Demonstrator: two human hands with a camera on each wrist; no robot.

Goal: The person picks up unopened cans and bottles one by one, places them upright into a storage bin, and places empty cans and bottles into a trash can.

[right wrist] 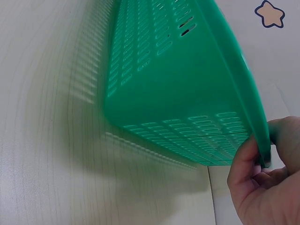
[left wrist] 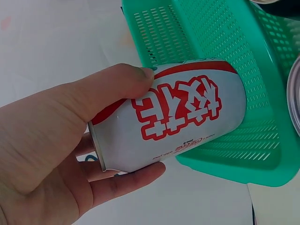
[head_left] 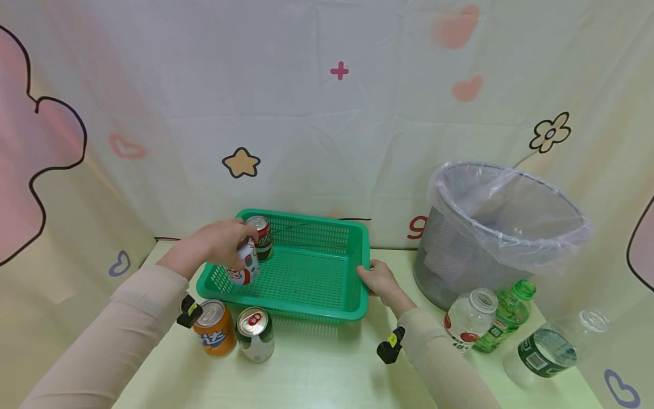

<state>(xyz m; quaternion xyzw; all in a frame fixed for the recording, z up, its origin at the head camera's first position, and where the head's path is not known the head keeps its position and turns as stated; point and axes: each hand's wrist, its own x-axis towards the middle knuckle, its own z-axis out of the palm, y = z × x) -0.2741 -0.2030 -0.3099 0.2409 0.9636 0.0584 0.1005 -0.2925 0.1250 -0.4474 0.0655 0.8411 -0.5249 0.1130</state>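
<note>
My left hand grips a white and red soda can near its top, thumb on one side and fingers on the other. In the head view that can is over the left end of a green plastic basket, its lower part inside the rim. A dark red and green can stands in the basket's back left corner. At the basket's right end my right hand pinches the rim; in the right wrist view the thumb and curled fingers hold the green edge.
An orange can and a green and white can stand before the basket. To the right is a mesh bin with a clear liner. Near it are a clear bottle with red print, a green bottle and a green-labelled bottle.
</note>
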